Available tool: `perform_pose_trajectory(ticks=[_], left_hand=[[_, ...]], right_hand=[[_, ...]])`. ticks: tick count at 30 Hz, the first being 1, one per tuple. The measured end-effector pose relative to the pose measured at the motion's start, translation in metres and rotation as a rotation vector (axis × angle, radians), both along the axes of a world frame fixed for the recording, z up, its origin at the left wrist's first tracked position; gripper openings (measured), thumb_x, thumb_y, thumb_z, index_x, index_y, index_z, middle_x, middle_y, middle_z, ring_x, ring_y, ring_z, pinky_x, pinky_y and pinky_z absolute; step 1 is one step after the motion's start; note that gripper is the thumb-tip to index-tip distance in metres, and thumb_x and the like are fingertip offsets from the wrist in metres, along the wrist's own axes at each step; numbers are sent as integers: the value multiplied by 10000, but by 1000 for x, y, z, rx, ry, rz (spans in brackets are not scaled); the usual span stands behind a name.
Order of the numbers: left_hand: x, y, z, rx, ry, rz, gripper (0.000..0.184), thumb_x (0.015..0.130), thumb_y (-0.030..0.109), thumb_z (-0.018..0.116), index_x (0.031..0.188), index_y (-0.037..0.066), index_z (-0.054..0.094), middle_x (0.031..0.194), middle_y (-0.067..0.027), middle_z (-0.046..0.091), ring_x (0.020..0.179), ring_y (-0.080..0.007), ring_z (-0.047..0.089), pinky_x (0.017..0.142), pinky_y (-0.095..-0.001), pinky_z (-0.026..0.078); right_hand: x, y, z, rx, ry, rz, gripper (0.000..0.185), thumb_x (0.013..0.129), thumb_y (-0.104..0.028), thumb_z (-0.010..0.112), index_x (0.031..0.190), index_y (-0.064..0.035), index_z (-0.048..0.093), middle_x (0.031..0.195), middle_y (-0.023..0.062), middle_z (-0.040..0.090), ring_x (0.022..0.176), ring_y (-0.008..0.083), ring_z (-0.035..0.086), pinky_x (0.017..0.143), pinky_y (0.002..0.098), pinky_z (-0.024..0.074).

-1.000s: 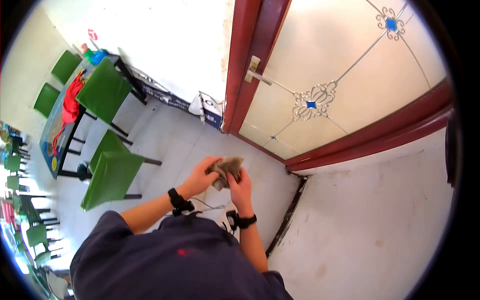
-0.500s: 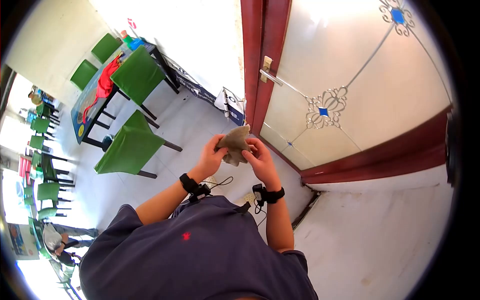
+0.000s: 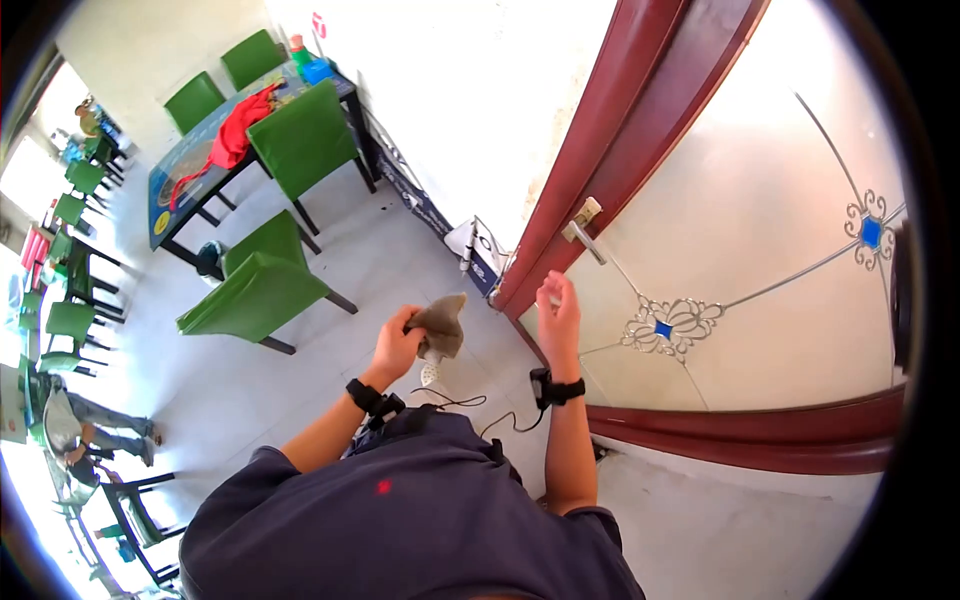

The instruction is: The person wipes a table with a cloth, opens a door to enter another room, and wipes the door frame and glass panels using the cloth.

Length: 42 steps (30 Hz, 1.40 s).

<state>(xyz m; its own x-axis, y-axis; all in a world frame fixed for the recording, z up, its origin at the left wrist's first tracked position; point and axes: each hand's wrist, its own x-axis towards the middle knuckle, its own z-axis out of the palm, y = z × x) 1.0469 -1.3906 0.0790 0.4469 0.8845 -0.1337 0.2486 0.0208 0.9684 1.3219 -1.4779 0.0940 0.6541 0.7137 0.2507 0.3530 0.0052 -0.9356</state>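
Note:
A grey-brown cloth (image 3: 441, 325) hangs folded from my left hand (image 3: 398, 345), whose fingers are closed on its left edge. Holding nothing, my right hand (image 3: 558, 305) is raised to the right of the cloth, its fingers loosely bent and a little apart. Just above and right of it is the silver door handle (image 3: 590, 240), which it does not appear to touch. The handle sits on a dark red door (image 3: 640, 130) with a frosted glass panel (image 3: 760, 180) bearing silver scrollwork and blue diamonds. Each wrist wears a black strap with a small device and cable.
Left of me, green chairs (image 3: 250, 290) surround a dark table (image 3: 185, 160) with a red cloth (image 3: 235, 130) on it. A white and dark blue box (image 3: 480, 255) stands by the wall near the door frame. Another person (image 3: 75, 430) is at the far left, among more chairs.
My right hand has let go of the cloth and moved right, towards the door handle. The cloth stays in my left hand. The view has shifted, and the door appears more tilted.

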Motion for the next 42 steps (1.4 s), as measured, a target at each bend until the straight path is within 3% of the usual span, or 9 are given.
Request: perform_pose_trajectory(ticks=[1, 8, 14, 16, 17, 21, 25, 34, 42], left_hand=[[5, 12, 7, 14, -4, -13, 261, 874, -12, 568, 1126, 7, 634, 931, -27, 676, 859, -105, 612, 771, -275, 507], [65, 80, 20, 113, -111, -146, 250, 868, -3, 561, 1106, -5, 636, 909, -35, 673, 830, -105, 609, 733, -267, 497], [108, 84, -38, -82, -108, -83, 254, 862, -6, 568, 1109, -4, 630, 909, -55, 670, 819, -122, 609, 738, -286, 508], [122, 73, -53, -74, -47, -58, 254, 861, -8, 574, 1108, -7, 633, 912, -60, 676, 828, -119, 616, 745, -284, 512], [128, 61, -61, -88, -56, -38, 254, 863, -7, 574, 1110, -6, 635, 910, -61, 676, 829, -118, 617, 748, -284, 512], [139, 12, -51, -178, -55, 17, 253, 867, 1, 580, 1113, 0, 638, 887, -57, 673, 820, -116, 614, 743, -280, 511], [137, -16, -28, -177, 6, 37, 253, 870, 4, 579, 1116, 4, 640, 891, -54, 664, 825, -116, 610, 748, -281, 511], [142, -41, 31, -53, -9, 166, 261, 870, -6, 575, 1124, -2, 634, 923, -57, 643, 848, -131, 599, 760, -290, 504], [128, -54, 37, 3, 36, 212, 262, 862, -15, 588, 1122, -17, 628, 964, -81, 650, 889, -154, 601, 810, -299, 497]], right_hand=[[11, 6, 12, -16, -42, -48, 315, 946, -128, 625, 1233, -7, 578, 1170, 163, 624, 1057, 292, 626, 882, 377, 519], [84, 40, 27, -220, -593, -352, 355, 915, -155, 652, 1216, 17, 576, 1196, 213, 598, 1139, 390, 547, 1012, 457, 439], [132, 56, -11, -499, -748, -140, 372, 919, -270, 654, 1157, 9, 594, 1122, 200, 628, 1038, 376, 602, 872, 469, 511], [146, 64, -20, -605, -844, -76, 358, 915, -327, 656, 1050, 1, 605, 1017, 191, 655, 902, 364, 647, 727, 468, 539], [150, 68, -27, -551, -815, -79, 349, 913, -367, 656, 952, -23, 605, 838, 174, 671, 754, 361, 661, 616, 465, 530], [157, 83, -30, -510, -811, -7, 393, 925, -423, 638, 828, -45, 600, 638, 157, 646, 606, 375, 648, 531, 459, 507], [164, 95, -38, -415, -781, -6, 447, 949, -430, 614, 697, -62, 590, 621, 190, 627, 590, 399, 627, 517, 486, 491], [166, 94, -46, -504, -583, 50, 473, 990, -480, 536, 791, -63, 636, 771, 227, 667, 748, 441, 638, 643, 544, 483], [164, 95, -50, -423, -586, 32, 506, 991, -480, 523, 774, -34, 624, 754, 233, 667, 712, 441, 639, 634, 534, 492]])
